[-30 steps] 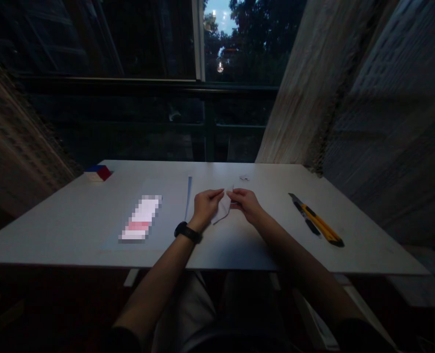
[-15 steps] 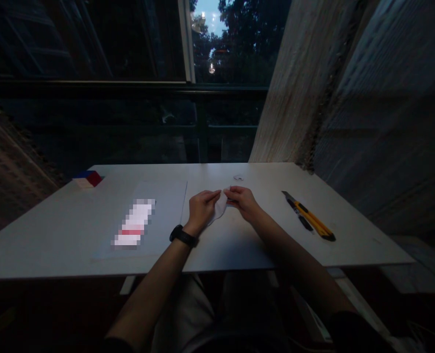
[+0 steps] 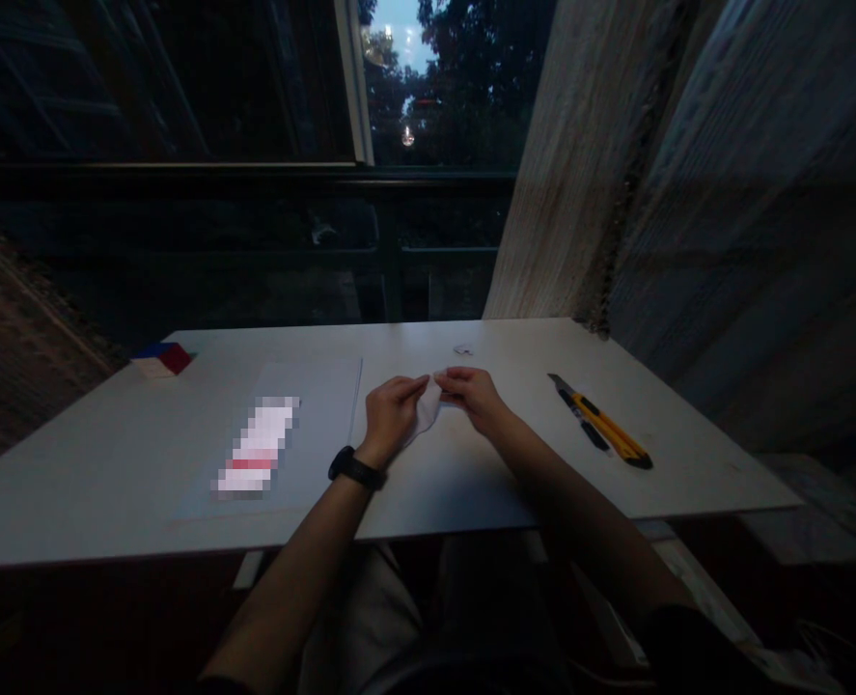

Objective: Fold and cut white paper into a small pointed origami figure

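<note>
A small white piece of paper (image 3: 426,410) is held just above the middle of the table, its lower part hanging between my hands. My left hand (image 3: 393,413), with a black watch on the wrist, pinches its upper left edge between thumb and fingers. At the upper right edge my right hand (image 3: 473,394) pinches the same piece, fingertips close to those of the left. Part of the paper is hidden behind my left hand.
On the white table (image 3: 428,497), a yellow utility knife (image 3: 612,431) and a black pen (image 3: 582,418) lie to the right. White sheets (image 3: 326,415) with a blurred-out patch lie left. A cube puzzle (image 3: 162,359) sits far left, a small white scrap (image 3: 463,349) behind my hands.
The whole view has shifted slightly, so things on the table appear a little further left. Both hands keep their pinch on the paper, with hardly any movement.
</note>
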`<action>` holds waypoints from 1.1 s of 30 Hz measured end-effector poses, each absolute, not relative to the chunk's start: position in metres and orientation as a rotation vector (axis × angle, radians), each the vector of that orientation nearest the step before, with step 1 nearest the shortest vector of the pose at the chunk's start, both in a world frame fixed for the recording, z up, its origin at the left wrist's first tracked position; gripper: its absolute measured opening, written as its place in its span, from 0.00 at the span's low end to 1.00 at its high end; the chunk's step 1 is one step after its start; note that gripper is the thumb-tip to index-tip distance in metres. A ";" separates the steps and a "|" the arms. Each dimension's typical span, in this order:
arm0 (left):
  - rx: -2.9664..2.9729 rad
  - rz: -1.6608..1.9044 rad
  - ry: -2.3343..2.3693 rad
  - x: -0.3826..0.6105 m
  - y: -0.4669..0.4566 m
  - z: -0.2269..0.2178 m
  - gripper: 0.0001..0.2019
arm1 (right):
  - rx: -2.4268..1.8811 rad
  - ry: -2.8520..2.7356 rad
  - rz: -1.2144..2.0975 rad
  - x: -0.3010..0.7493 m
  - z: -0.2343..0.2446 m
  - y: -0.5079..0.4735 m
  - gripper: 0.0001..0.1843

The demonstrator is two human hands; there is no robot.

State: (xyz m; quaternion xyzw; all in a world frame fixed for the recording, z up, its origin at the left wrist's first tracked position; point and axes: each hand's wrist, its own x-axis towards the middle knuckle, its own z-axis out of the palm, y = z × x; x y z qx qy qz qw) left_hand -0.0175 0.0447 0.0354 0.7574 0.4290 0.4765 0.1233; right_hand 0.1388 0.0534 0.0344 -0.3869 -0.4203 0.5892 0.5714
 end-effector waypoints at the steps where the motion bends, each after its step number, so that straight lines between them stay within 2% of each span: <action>1: 2.200 1.397 1.245 -0.017 0.045 0.035 0.10 | -0.913 -0.988 1.379 0.139 0.034 0.054 0.15; 8: 2.100 1.369 1.194 -0.015 0.045 0.035 0.10 | -0.958 -0.991 1.315 0.139 0.036 0.052 0.16; 17: 1.717 1.330 1.145 -0.014 0.048 0.034 0.15 | -0.932 -0.989 1.325 0.138 0.037 0.052 0.16; 33: 1.877 1.369 1.159 -0.014 0.046 0.034 0.10 | -0.906 -0.994 1.345 0.139 0.037 0.051 0.15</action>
